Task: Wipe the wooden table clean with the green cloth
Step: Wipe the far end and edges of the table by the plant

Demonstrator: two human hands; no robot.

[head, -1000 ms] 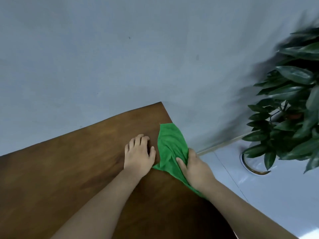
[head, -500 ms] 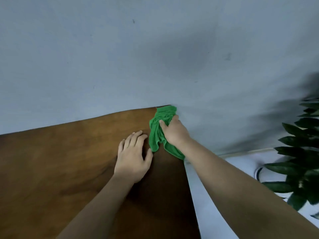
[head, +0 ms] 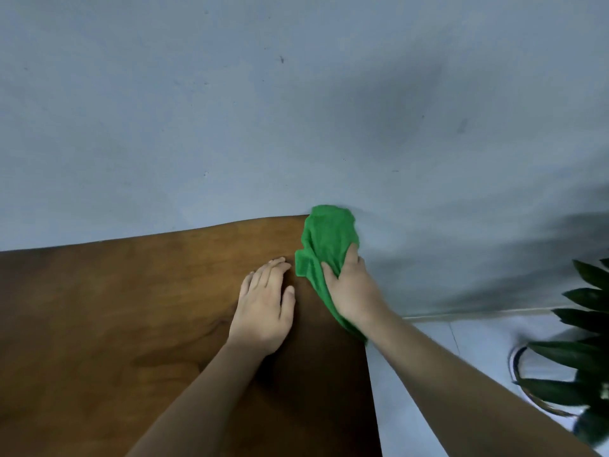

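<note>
The wooden table (head: 115, 308) fills the lower left, its far right corner meeting the wall. A crumpled green cloth (head: 326, 242) lies on that corner along the right edge, its top bunched against the wall. My right hand (head: 354, 290) presses on the cloth's lower part, fingers closed over it. Just left of the cloth, my left hand (head: 265, 306) rests flat on the wood, fingers together, holding nothing.
A grey-blue wall (head: 296, 110) rises directly behind the table. Right of the table edge is pale tiled floor (head: 461, 341). A potted plant with dark green leaves (head: 580, 357) stands at the far right.
My right hand has pushed the green cloth from the near right edge up to the far corner against the wall. My left hand has stayed almost in place.
</note>
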